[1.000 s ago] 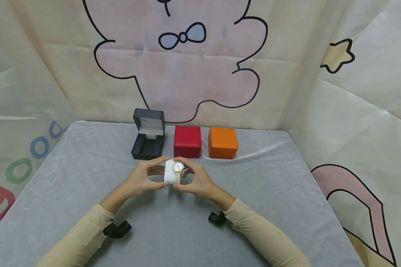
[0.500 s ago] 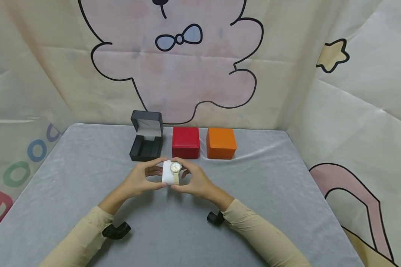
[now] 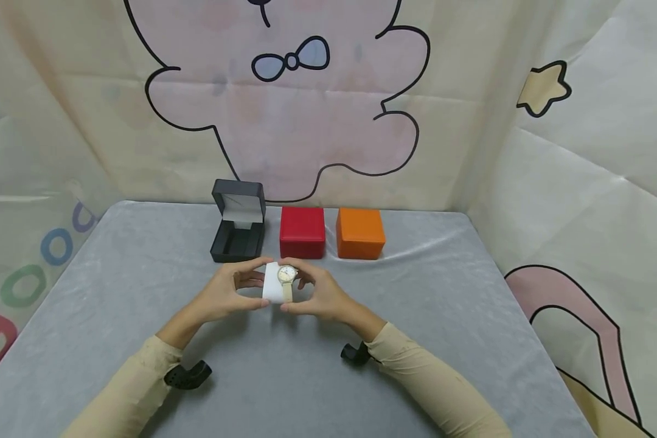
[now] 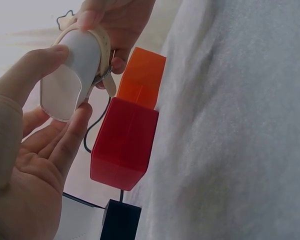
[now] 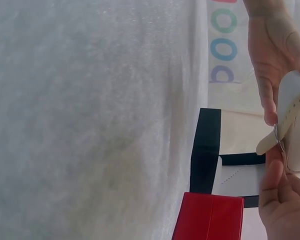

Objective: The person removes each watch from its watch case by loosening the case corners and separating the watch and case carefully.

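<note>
A wristwatch (image 3: pixel 286 275) with a round pale dial and cream strap is wrapped around a white watch cushion (image 3: pixel 272 285), raised above the table in front of the boxes. My left hand (image 3: pixel 227 292) pinches the cushion's left end between thumb and fingers. On the other side, my right hand (image 3: pixel 323 293) grips the watch end with thumb and fingertips. The left wrist view shows the cushion (image 4: pixel 82 55) from its open end, the strap looped round its far part. In the right wrist view, the strap's buckle and loose tail (image 5: pixel 267 142) hang underneath.
Behind the hands, a black box (image 3: pixel 238 240) stands with its lid up and its inside visible. To its right sit a closed red box (image 3: pixel 302 233) and a closed orange box (image 3: pixel 360 233). Grey cloth (image 3: pixel 438 316) covers the table; printed curtains (image 3: pixel 328 109) surround it.
The head view has shifted slightly, moving the whole scene a little left. Both hands keep the same hold on the cushion and watch.
</note>
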